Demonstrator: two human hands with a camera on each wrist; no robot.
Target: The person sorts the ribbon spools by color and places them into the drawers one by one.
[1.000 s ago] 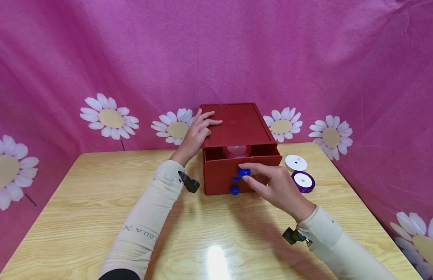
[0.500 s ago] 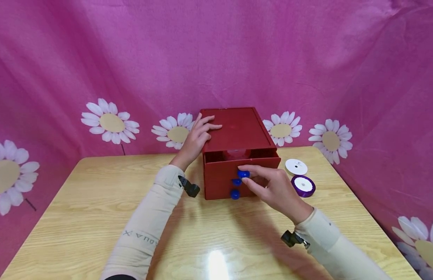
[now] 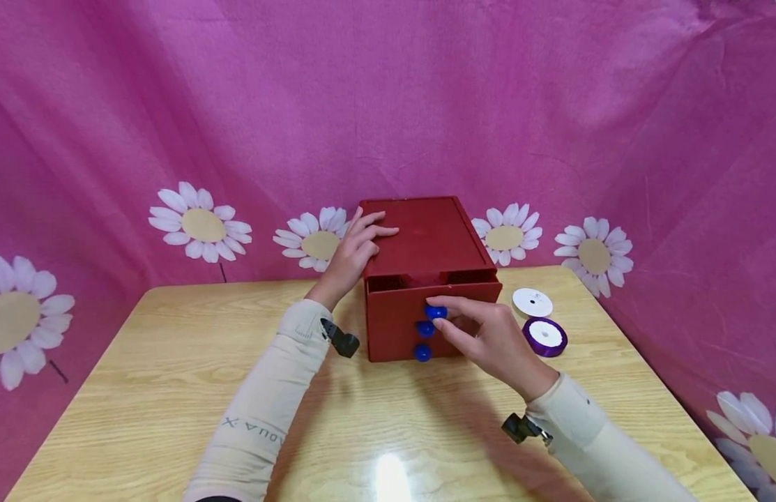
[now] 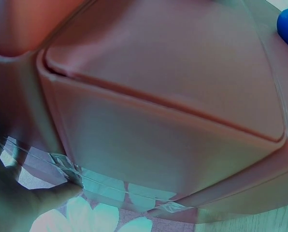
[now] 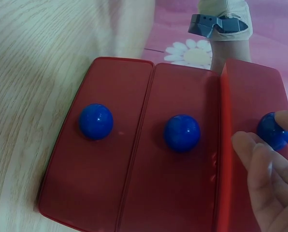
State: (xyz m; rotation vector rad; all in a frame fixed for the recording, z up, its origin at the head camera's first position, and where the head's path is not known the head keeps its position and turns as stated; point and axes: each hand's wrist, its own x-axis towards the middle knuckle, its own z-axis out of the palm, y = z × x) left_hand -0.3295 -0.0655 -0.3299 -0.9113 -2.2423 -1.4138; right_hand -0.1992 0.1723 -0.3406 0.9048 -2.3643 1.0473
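Observation:
A small red drawer cabinet (image 3: 425, 237) stands on the table with three blue knobs down its front. Its top drawer (image 3: 390, 307) sticks out a little, leaving a narrow gap under the cabinet's top. Between thumb and fingers, my right hand (image 3: 503, 341) pinches the top drawer's knob (image 3: 435, 312); the right wrist view also shows this knob (image 5: 273, 130). The middle knob (image 5: 181, 133) and bottom knob (image 5: 95, 121) are on drawers that sit flush. My left hand (image 3: 353, 254) rests on the cabinet's top left edge, fingers spread over the top.
To the right of the cabinet lie a white ribbon spool (image 3: 533, 302) and a purple ribbon spool (image 3: 545, 337). Behind the wooden table (image 3: 237, 369) hangs a pink cloth (image 3: 388, 97) printed with daisies.
The top drawer has slid inward a little with my right hand on its knob. The round thing inside it is now mostly hidden. My left hand stays on the cabinet.

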